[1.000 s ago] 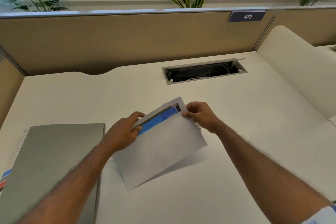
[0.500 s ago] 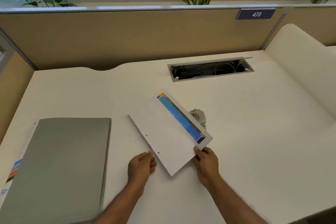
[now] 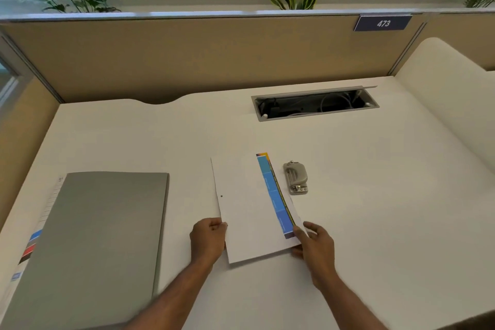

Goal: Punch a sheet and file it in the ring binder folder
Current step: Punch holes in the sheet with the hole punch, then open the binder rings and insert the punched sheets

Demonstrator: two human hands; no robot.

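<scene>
Your left hand [image 3: 209, 241] curls its fingers round the near left edge of the sheet [image 3: 249, 211]. Your right hand [image 3: 316, 248] pinches its near right corner, thumb on top. The sheet is white with a blue strip down its right side and one punched hole near its left edge. It sits mid-desk [image 3: 375, 195]. The closed grey folder [image 3: 101, 236] lies to the left, well apart. The hole punch [image 3: 295, 178] stands just beside the sheet's far right edge. Farther off is an open cable tray [image 3: 316, 104], then the partition [image 3: 187, 56].
</scene>
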